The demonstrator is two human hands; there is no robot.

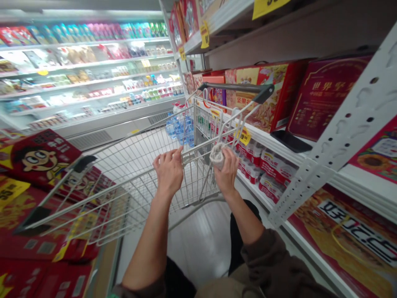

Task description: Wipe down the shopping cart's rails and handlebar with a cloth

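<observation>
A wire shopping cart (136, 177) stands sideways in front of me, its dark handle (237, 87) at the upper right. My left hand (169, 171) is at the cart's near top rail, its fingers curled over the wire. Farther right, my right hand (226, 167) is closed around a bunched greyish-white cloth (217, 155), close to the handle end of the rail. The wire basket shows nothing inside that I can make out.
Red gift boxes (257, 97) and a black tray-like item (290, 140) sit on the right shelf, above packs of bottles (273, 182). Red cartons (43, 155) are stacked at left. Blue-tinted bottles (181, 126) stand beyond the cart, before a lit refrigerated display (93, 78).
</observation>
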